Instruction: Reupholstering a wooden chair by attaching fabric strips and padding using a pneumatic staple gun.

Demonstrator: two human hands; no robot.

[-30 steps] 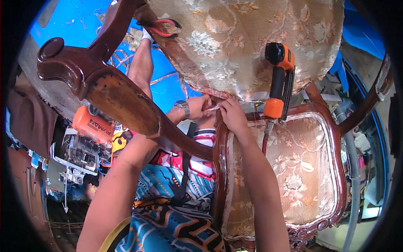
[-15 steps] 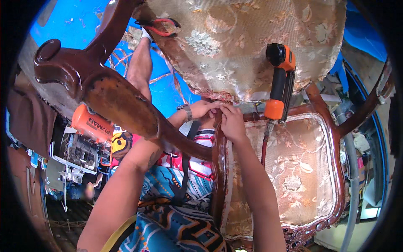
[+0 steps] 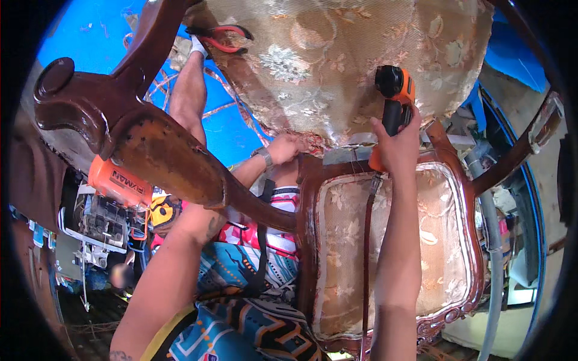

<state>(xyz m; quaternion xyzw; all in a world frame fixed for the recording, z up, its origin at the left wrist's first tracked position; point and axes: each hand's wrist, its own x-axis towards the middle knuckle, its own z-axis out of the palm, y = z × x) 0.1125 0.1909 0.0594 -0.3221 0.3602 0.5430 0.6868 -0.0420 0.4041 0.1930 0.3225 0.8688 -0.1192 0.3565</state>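
Observation:
My right hand is wrapped round the grip of an orange and black staple gun, which rests over the floral seat. A red air hose runs from its lower end toward me. At the near left edge of the chair's floral seat fabric, my left hand is closed, fingers curled on the fabric's frayed edge. The carved brown chair's backrest, covered in the same fabric, is beside me on the right. Pliers with red and black handles lie on the far left of the seat.
A curved wooden armrest with a bare, worn pad area crosses between my arms and the left side. An orange cylinder and cluttered tools are beyond it. Blue sheeting covers the floor at far left.
My right hand has left the fabric edge beside my left hand and moved right, taking hold of the staple gun. My left hand stays at the edge. The view has shifted slightly.

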